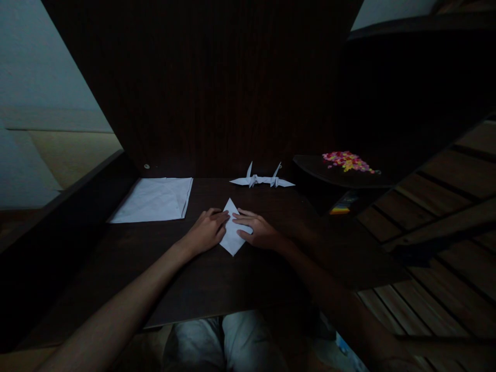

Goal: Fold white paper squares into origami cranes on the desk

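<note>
A white sheet of paper folded into a diamond (233, 244) lies flat on the dark wooden desk, one corner pointing away from me and one toward me. My left hand (209, 229) rests on its left edge, fingers stretched across the paper. From the other side my right hand (258, 230) lies on the right edge, fingers spread over it. Beyond the hands, near the back panel, stand two white folded paper cranes (263, 181), side by side with their wings touching or overlapping.
A stack of white paper sheets (153, 200) lies at the back left of the desk (186, 294). On a curved shelf (310, 166) at the right sits a heap of small colourful pieces (349, 161). A slatted wooden surface (437, 258) is farther right. A low side wall borders the left.
</note>
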{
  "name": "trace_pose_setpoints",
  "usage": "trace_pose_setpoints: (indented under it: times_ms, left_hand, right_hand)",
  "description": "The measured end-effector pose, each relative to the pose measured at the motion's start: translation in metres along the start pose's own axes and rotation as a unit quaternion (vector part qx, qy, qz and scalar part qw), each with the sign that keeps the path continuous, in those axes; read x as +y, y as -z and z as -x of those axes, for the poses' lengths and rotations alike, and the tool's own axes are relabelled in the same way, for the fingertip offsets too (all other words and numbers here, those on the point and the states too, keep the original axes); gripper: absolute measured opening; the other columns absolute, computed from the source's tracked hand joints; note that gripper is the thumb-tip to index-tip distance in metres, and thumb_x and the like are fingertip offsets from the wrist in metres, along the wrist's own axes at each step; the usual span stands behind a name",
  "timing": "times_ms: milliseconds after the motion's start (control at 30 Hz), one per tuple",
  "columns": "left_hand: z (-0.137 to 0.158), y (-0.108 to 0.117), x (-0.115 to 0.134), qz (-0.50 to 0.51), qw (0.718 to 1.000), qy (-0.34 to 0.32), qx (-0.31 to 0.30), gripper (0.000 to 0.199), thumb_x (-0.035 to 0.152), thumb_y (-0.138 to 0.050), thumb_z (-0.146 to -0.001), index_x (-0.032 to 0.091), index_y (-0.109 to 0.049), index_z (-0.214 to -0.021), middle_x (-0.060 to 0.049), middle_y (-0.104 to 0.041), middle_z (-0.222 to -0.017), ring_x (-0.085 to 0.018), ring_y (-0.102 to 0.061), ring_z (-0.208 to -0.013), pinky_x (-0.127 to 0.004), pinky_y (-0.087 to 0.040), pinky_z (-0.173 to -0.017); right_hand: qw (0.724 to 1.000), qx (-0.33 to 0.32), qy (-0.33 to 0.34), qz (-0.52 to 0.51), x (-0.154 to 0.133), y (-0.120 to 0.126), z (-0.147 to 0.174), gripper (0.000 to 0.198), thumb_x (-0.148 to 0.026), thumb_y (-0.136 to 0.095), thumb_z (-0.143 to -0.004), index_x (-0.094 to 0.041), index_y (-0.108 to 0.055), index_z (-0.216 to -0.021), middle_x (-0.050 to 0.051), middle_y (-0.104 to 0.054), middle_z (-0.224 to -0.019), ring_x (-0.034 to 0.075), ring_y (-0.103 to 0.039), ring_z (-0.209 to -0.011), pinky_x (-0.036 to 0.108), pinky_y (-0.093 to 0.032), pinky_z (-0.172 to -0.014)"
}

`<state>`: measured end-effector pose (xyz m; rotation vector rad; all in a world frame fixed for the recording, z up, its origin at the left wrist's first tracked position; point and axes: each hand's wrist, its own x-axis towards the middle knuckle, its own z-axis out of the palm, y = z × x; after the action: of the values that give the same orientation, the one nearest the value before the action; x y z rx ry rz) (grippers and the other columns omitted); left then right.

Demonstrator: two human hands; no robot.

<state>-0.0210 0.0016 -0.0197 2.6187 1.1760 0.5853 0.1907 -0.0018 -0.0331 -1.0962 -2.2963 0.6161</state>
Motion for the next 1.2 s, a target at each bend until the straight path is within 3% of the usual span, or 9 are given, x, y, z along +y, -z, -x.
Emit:
trace_pose_setpoints:
  times_ms: [433, 600, 867, 1000, 1200]
  left_hand:
    - [0.002, -0.003, -0.002, -0.03, 0.999, -0.005, -0.021, 0.046, 0.022, -0.043, -0.088, 0.02, -0.05, -0.133, -0.012, -0.049, -0.139, -0.034, -0.037, -0.129, -0.056, -0.034, -0.099]
    - [0.001, -0.002, -0.003, -0.03, 0.998, -0.015, -0.049, 0.05, 0.018, -0.04, -0.088, 0.021, -0.044, -0.138, -0.009, -0.043, -0.145, -0.035, -0.032, -0.132, -0.056, -0.031, -0.101]
    - [0.002, -0.003, -0.007, 0.001, 0.998, -0.014, -0.053, 0.051, 0.019, -0.038, -0.089, 0.022, -0.042, -0.139, -0.007, -0.046, -0.142, -0.032, -0.032, -0.133, -0.053, -0.028, -0.104]
    - [0.002, -0.004, -0.01, 0.008, 0.999, -0.016, -0.046, 0.049, 0.023, -0.037, -0.091, 0.022, -0.04, -0.14, -0.007, -0.045, -0.143, -0.031, -0.033, -0.132, -0.051, -0.029, -0.105]
    - [0.004, 0.001, -0.011, -0.018, 0.996, -0.035, -0.084, 0.049, 0.039, -0.028, -0.097, 0.024, -0.034, -0.143, -0.005, -0.039, -0.147, -0.031, -0.028, -0.137, -0.05, -0.026, -0.107]
  right_hand:
    - [1.0, -0.004, 0.023, 0.015, 0.001, -0.001, 0.001, 0.053, -0.025, -0.061, -0.078, -0.019, -0.053, -0.13, 0.01, -0.052, -0.136, 0.029, -0.032, -0.135, 0.051, -0.03, -0.11]
    - [0.998, 0.019, 0.022, 0.056, -0.001, 0.0, 0.0, 0.048, -0.029, -0.064, -0.075, -0.017, -0.059, -0.122, 0.011, -0.057, -0.128, 0.031, -0.038, -0.129, 0.05, -0.035, -0.105]
    - [0.995, 0.053, 0.047, 0.07, -0.004, 0.004, 0.0, 0.034, -0.027, -0.069, -0.072, -0.019, -0.066, -0.105, 0.011, -0.06, -0.117, 0.028, -0.046, -0.116, 0.048, -0.04, -0.1]
    - [0.997, 0.015, 0.078, 0.021, -0.007, 0.013, 0.001, 0.03, -0.021, -0.068, -0.071, -0.022, -0.067, -0.101, 0.008, -0.061, -0.114, 0.025, -0.049, -0.112, 0.044, -0.04, -0.098]
    - [0.993, -0.072, 0.087, 0.026, -0.01, 0.024, 0.004, 0.05, -0.036, -0.074, -0.068, -0.023, -0.062, -0.114, 0.009, -0.055, -0.124, 0.027, -0.044, -0.116, 0.046, -0.036, -0.099]
